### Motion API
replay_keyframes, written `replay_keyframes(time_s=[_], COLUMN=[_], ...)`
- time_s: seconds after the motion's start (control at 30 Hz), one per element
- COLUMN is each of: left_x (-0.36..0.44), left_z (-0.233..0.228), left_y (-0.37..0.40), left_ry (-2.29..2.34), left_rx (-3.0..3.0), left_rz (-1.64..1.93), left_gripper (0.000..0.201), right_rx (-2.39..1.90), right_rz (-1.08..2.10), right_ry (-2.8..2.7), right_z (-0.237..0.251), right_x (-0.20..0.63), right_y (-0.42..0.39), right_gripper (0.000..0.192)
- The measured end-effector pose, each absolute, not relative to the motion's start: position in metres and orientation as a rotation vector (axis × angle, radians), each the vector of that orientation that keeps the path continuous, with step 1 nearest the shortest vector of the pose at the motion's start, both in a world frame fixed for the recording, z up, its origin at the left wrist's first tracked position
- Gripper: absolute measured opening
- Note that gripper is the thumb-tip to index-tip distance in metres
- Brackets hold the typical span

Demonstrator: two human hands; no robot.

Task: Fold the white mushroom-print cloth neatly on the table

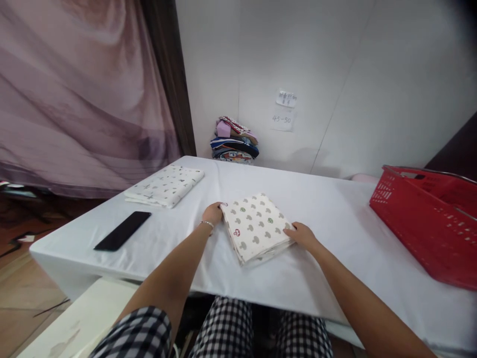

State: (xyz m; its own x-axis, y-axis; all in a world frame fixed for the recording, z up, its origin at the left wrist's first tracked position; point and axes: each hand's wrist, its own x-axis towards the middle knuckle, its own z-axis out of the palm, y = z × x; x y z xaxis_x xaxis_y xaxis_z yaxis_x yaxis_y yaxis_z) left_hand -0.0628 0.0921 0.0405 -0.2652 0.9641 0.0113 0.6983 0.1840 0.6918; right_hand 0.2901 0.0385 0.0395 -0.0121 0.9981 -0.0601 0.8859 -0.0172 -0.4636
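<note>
A folded white cloth (257, 223) printed with grey mushrooms and a few red and green motifs lies slightly turned on the white-covered table (320, 199). My left hand (213, 214), with a bracelet at the wrist, pinches its left corner. On the opposite side, my right hand (301, 234) grips the right corner, thumb on top and the other fingers partly hidden. Several layers show along the cloth's near edge. Further left lies another folded white cloth (167, 185) with a small dark print, apart from both hands.
A flat black rectangular object (122, 231) lies at the table's left. A red plastic basket (428, 223) stands at the right. Behind the table's far edge, a stack of folded fabrics (234, 141) rests against the wall. A pink curtain (85, 89) hangs at left.
</note>
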Motion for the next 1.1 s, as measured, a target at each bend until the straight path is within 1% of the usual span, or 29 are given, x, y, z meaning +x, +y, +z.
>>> replay_keyframes(time_s=[0.2,0.37,0.53,0.63,0.77,0.87,1.03,1.1], left_x=[-0.069,-0.067,-0.032,-0.009,0.003,-0.001,-0.005,-0.003], left_z=[0.038,0.036,0.034,0.036,0.045,0.050,0.043,0.038], left_y=[0.075,0.042,0.016,0.017,0.034,0.035,0.003,-0.007], left_ry=[1.950,1.976,1.939,1.977,1.941,1.925,1.947,1.965], left_rx=[1.525,1.357,1.362,1.465,1.484,1.459,1.472,1.567], left_rz=[0.911,0.952,0.930,0.878,0.874,0.870,0.762,0.707], left_gripper=[0.035,0.034,0.037,0.032,0.027,0.032,0.056,0.055], right_rx=[-1.962,-1.958,-2.064,-2.091,-2.090,-2.059,-2.056,-2.055], right_rz=[0.609,0.638,0.683,0.647,0.611,0.613,0.775,0.825], right_ry=[-1.848,-1.865,-1.811,-1.794,-1.760,-1.776,-1.669,-1.620], right_z=[0.040,0.039,0.038,0.038,0.038,0.038,0.039,0.040], right_x=[0.285,0.284,0.280,0.274,0.263,0.260,0.270,0.272], right_y=[0.029,0.030,0.019,0.004,-0.024,-0.040,-0.039,-0.033], right_gripper=[0.031,0.043,0.061,0.066,0.068,0.069,0.077,0.076])
